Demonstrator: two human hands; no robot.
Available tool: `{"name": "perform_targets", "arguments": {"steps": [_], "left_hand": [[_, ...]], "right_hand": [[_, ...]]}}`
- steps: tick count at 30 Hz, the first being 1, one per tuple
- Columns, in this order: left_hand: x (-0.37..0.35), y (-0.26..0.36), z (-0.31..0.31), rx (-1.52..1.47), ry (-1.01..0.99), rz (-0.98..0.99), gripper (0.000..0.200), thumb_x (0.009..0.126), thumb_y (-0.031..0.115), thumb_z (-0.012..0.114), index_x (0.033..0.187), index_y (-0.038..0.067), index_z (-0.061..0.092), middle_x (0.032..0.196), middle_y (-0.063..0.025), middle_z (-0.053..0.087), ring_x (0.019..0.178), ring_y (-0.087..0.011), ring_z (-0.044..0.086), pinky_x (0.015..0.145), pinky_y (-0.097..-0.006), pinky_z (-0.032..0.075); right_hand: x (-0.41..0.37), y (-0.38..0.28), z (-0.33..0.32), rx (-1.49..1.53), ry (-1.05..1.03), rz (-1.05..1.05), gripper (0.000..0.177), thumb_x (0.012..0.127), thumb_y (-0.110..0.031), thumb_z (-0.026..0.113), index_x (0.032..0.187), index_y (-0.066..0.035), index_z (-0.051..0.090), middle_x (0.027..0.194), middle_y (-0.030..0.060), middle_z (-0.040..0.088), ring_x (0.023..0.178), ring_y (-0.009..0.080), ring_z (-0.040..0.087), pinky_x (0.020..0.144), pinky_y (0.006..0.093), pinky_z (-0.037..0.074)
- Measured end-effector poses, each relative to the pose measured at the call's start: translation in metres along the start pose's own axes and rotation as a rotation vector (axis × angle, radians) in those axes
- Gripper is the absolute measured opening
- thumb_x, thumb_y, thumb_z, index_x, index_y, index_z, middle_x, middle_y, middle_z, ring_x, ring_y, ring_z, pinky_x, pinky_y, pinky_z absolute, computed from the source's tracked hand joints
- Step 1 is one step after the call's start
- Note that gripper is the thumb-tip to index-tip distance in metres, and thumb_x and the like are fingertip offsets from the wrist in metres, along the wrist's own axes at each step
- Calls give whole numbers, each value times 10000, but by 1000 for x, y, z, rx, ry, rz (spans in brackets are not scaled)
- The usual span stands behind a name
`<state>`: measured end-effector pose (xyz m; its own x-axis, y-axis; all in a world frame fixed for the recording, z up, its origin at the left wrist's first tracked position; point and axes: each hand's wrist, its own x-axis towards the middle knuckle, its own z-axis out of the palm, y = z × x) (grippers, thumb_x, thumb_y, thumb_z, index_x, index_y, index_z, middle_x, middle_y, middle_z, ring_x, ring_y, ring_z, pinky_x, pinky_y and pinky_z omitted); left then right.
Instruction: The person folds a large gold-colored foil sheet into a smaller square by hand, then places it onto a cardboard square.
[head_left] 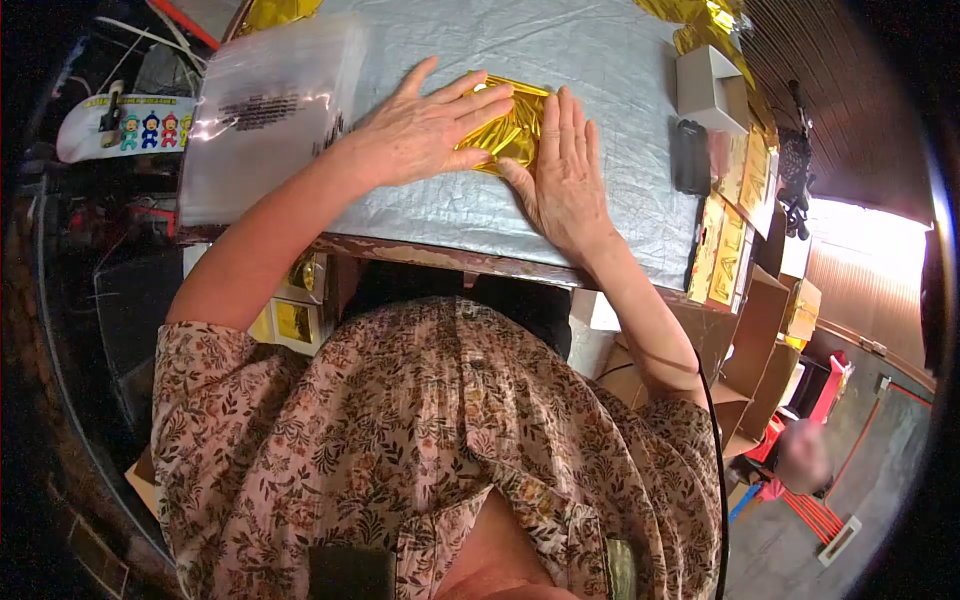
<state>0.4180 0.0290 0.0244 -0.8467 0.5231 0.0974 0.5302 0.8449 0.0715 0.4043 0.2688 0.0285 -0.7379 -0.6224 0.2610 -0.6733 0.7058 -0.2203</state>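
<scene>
A folded piece of shiny gold foil film [497, 132] lies on the silvery-grey covered tabletop [430, 215]. My left hand [420, 130] rests palm down over its left part, fingers spread and reaching up and to the right. Along the right edge of the foil lies my right hand [568, 180], flat, with the fingers stretched away from me and the thumb out to the left. The palms hide parts of the foil. Neither hand is wrapped round anything.
Clear plastic bags [275, 120] are stacked at the table's left. On the right stand an open white box [712, 90], a dark case [690, 157] and yellow printed boxes [725, 240]. More gold film [275, 12] lies at the back. Cardboard boxes [755, 340] and a person [800, 460] are lower right.
</scene>
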Motion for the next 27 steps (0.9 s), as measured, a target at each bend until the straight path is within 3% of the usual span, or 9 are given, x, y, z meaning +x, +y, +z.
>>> {"name": "perform_targets", "arguments": {"steps": [2,4,11,13,16,18,19,22,27], "left_hand": [[-1,-1,-2,3,0,0,676,1054,553,437,1616,192,332,1664,21,341,1554,-180,261,1284,-564,91],[-1,0,-5,-72,-8,-2,704,1019,475,550,1611,156,342,1691,5,284,1562,-212,249,1270,-574,109],[1,0,-3,-82,-35,-20,706,1020,479,547,1616,168,333,1696,3,273,1566,-211,235,1276,-556,101],[0,0,0,-27,-20,-20,686,1059,586,381,1618,192,328,1681,16,302,1565,-186,227,1291,-546,85],[1,-1,-2,-33,-49,-22,699,1059,605,355,1624,196,310,1692,21,271,1572,-185,202,1294,-541,70],[4,-2,-8,-10,-69,-24,700,1061,604,353,1628,197,300,1696,21,262,1574,-186,197,1294,-539,65],[3,0,-8,-6,-116,-25,701,1062,603,351,1632,199,289,1700,22,252,1575,-187,193,1295,-537,60],[3,1,-9,-25,-130,-40,698,1064,592,364,1635,199,281,1701,14,249,1576,-186,191,1294,-537,57],[1,-1,-4,-47,-90,-39,687,1054,548,438,1629,199,295,1702,12,251,1575,-193,200,1290,-546,71]], "right_hand": [[1,1,6,-3,-23,1,883,1039,-537,501,1572,103,205,1636,328,220,1522,484,232,1235,562,215],[1,4,9,7,-36,-2,853,1049,-522,485,1568,102,222,1637,321,227,1523,474,237,1237,553,217],[0,4,9,-4,-55,17,727,1082,-426,458,1565,80,259,1635,297,261,1523,446,261,1241,530,231],[-2,5,10,-7,-45,13,705,1088,-408,449,1563,79,263,1630,293,275,1521,445,267,1241,528,233],[-2,9,0,-5,-25,-47,648,1070,-315,500,1558,61,298,1622,284,300,1509,437,295,1231,522,257],[-1,2,-17,-48,-55,-85,644,997,-177,580,1554,31,334,1620,248,330,1479,411,354,1207,494,308],[1,-5,-28,-58,15,-158,662,903,-42,610,1529,14,400,1554,209,429,1377,387,465,1133,471,397],[-5,-16,-29,6,-34,-178,582,878,1,595,1450,25,496,1427,171,525,1241,366,544,1045,465,457],[-12,-3,-6,18,5,-157,432,881,-8,592,1311,35,598,1280,153,572,1130,346,572,980,465,475]]}}
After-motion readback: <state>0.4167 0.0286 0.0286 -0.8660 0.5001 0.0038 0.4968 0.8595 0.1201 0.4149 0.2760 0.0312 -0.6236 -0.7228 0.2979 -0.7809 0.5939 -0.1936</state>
